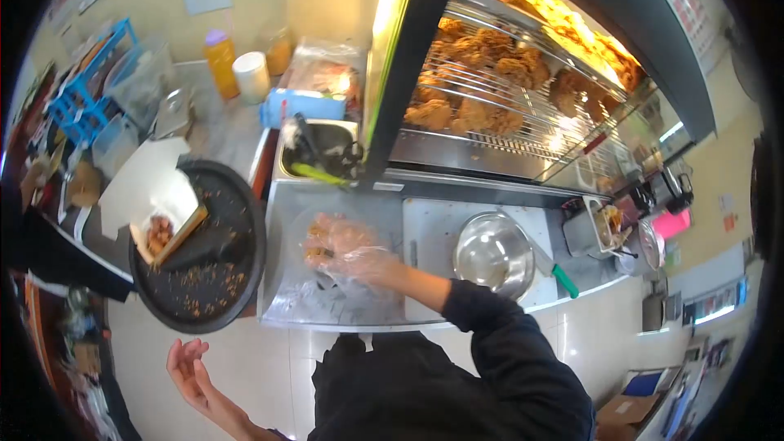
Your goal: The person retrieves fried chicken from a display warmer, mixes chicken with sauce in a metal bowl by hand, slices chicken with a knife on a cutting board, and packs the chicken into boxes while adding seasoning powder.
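My right hand (359,255), in a clear plastic glove, is over the steel counter with its fingers closed around something orange-brown (316,241); glare and plastic blur what it is. My left hand (194,377) is bare and empty, its fingers apart and slightly curled, below a round black pan (200,298). Crumbs lie in the pan, and an open white carton (147,188) with browned food pieces (159,233) stands at its left side. Right of my right hand, a steel bowl (494,255) sits on a white board (433,233).
A green-handled knife (563,280) lies beside the bowl. Behind the counter stands a lit glass cabinet with fried chicken (490,53). A steel container with tongs (320,143), an orange bottle (220,65), a white jar (251,77) and a blue rack (82,110) are further left.
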Demonstrator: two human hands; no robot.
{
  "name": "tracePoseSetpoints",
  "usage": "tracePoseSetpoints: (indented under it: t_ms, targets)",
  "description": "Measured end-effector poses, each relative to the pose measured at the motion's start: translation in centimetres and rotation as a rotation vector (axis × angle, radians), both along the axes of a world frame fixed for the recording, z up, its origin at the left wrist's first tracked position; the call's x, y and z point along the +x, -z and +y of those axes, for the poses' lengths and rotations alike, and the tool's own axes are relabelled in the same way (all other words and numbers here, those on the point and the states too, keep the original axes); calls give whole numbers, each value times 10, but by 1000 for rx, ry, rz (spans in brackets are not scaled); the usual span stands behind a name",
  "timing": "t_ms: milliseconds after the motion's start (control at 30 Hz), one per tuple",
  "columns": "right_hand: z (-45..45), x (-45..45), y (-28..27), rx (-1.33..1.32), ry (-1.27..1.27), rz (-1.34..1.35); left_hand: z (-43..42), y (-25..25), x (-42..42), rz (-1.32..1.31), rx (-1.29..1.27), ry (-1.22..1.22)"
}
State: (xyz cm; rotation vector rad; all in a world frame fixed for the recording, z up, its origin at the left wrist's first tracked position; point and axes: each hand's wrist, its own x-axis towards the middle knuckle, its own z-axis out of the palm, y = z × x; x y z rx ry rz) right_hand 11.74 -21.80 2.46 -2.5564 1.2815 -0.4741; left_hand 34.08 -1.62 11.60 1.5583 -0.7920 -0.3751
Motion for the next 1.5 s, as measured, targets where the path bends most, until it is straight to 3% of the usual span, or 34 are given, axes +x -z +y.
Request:
tracePoseSetpoints:
  t_ms: [67,133,233,333,467,633,1067,1267,1300,1333,1367,1433,1500]
  targets:
    - [-2,-40,-111,264,-15,-175,-20,-2,-9,-3,0,50]
    - [-9,-92,-193,227,214,-315,-37,-9,-20,-57,-54,95]
    - [-84,-200,-261,-582,441,-205,-55,-22,-42,-73,-104,102]
    - [-178,-329,-303,-814,596,236,-53,-19,-45,-85,-193,136]
    - [-272,-441,-310,-610,650,558,-49,-22,-55,-77,-158,42]
    - [-310,-461,-314,-565,641,611,-28,-18,-55,-106,-125,-86]
    - [-326,-454,-329,-973,506,894,-15,-26,-52,-178,-164,-15]
    - [-217,-403,-306,-1357,550,1288,-14,-27,-52,-215,-158,1]
    - [-199,-391,-303,-1354,599,1159,-14,-26,-51,-206,-155,-8]
    - [-173,-368,-293,-1226,695,823,-13,-24,-50,-195,-150,-21]
    - [-143,-336,-281,-1074,752,355,-14,-23,-48,-191,-148,-23]
    - [-80,-255,-249,-735,621,-597,-11,-21,-46,-182,-135,-37]
    - [-30,-174,-207,-287,564,-1033,-9,-18,-44,-179,-139,-38]
